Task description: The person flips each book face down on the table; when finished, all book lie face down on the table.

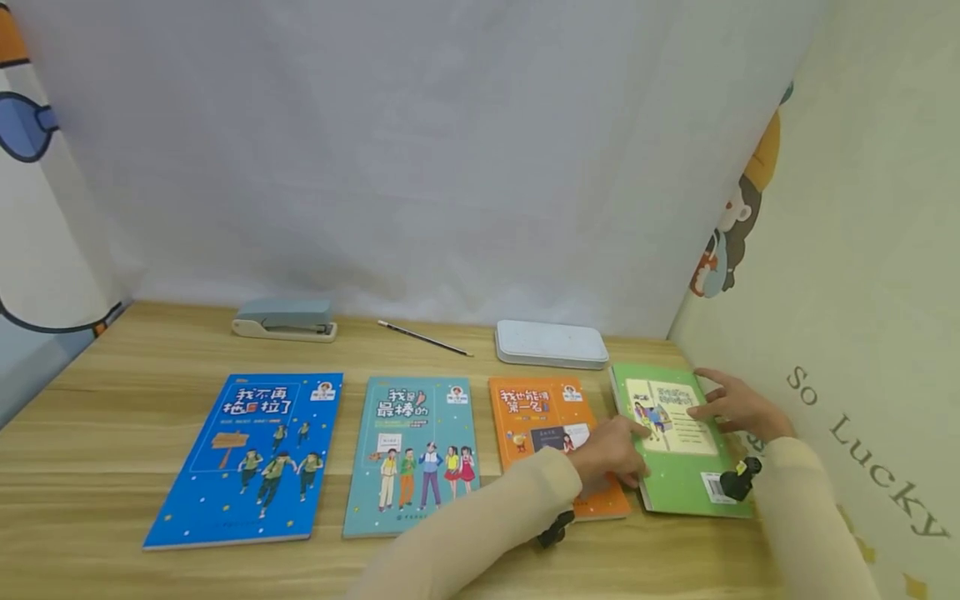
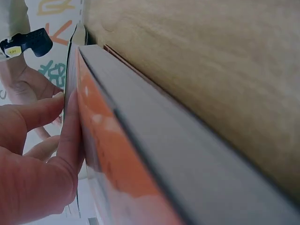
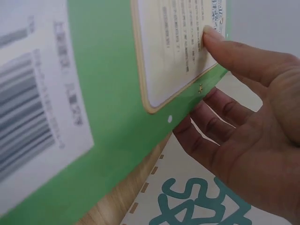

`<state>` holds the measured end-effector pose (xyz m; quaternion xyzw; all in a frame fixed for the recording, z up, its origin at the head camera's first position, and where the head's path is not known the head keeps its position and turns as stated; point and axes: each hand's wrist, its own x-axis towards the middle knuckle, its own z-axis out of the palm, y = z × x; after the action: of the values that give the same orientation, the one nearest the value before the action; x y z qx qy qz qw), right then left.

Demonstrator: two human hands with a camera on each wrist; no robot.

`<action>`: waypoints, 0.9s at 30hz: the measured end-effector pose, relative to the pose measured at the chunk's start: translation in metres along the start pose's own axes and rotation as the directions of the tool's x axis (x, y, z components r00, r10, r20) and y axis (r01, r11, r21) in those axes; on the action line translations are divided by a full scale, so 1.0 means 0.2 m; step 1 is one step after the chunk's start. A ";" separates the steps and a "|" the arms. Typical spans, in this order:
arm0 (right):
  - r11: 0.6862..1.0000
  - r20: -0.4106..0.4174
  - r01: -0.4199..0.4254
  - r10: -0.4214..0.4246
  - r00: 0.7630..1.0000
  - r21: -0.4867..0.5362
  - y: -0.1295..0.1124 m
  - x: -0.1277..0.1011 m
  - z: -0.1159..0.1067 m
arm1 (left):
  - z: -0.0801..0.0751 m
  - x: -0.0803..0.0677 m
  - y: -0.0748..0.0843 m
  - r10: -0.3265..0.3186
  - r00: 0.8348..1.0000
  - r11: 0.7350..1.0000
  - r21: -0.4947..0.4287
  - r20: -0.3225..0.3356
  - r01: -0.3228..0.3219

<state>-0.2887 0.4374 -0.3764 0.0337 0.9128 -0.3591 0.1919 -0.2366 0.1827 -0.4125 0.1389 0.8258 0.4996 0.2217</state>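
Note:
A green book (image 1: 678,483) lies at the right of the row, its barcode side up. My right hand (image 1: 746,408) holds its right edge. In the right wrist view the thumb (image 3: 225,49) rests on the cover and the other fingers reach round the edge. My left hand (image 1: 611,450) pinches the left edge of the green book. In the left wrist view this hand (image 2: 37,178) has one finger lying against the orange book (image 2: 110,159). The orange book (image 1: 517,425) sits just left of the green one, partly covered by my left hand and sleeve.
A teal book (image 1: 420,417) and a blue book (image 1: 202,492) lie further left. Along the back are a stapler (image 1: 285,321), a pencil (image 1: 423,337) and a pale case (image 1: 551,343). A printed wall covering (image 1: 862,333) rises close on the right.

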 end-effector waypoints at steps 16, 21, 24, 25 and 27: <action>0.995 -0.048 -0.068 0.065 0.997 -0.071 0.05 0.01 0.05 | 0.05 0.03 -0.01 -0.017 0.999 0.999 -0.034 0.048 0.019; 0.992 -0.061 -0.071 0.065 0.996 -0.105 0.01 0.00 0.05 | 0.04 0.04 0.00 -0.021 0.999 1.000 -0.015 0.039 0.022; 0.990 -0.068 -0.087 0.079 0.995 -0.111 -0.01 0.01 0.04 | 0.04 0.05 0.00 -0.024 0.999 1.000 -0.004 0.038 0.024; 0.990 -0.070 -0.091 0.084 0.994 -0.112 -0.01 0.01 0.04 | 0.04 0.05 0.00 -0.023 0.999 1.000 -0.003 0.039 0.023; 0.989 -0.078 -0.101 0.093 0.993 -0.107 -0.01 0.01 0.04 | 0.03 0.06 -0.01 -0.018 0.999 1.000 -0.005 0.046 0.018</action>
<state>-0.2889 0.4298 -0.3813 0.0805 0.9349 -0.2966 0.1773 -0.2430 0.1922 -0.4186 0.1424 0.8203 0.4965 0.2455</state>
